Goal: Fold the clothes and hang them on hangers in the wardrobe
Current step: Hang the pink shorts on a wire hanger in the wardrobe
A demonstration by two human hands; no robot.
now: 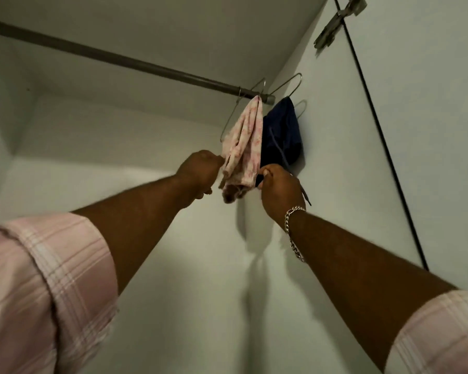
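White wardrobe panels (173, 265) enclose the scene, viewed from below. A grey metal rail (114, 57) runs from 10 o'clock toward 1 o'clock and ends at the right side wall. A door hinge (338, 20) sits at 1 o'clock.

Progress: two garments already hang at the right end of the rail. The pink patterned garment (245, 136) is draped over a wire hanger (234, 114). The dark blue garment (283, 130) hangs just beside it at 3 o'clock, against the side wall. A further wire hanger (288, 83) shows above the blue garment; what it carries cannot be told.

Hand state: the left hand (199, 171) has its fingers curled and pinches the lower left edge of the pink garment. The right hand (280, 186), wearing a chain bracelet (292, 228), has its fingers clamped on cloth at the lower right edge, where the pink and blue garments meet; which of the two it grips cannot be told.

Judgement: the current step appears to be straightening the pink garment on its hanger. Whether more clothes remain to fold is not visible.
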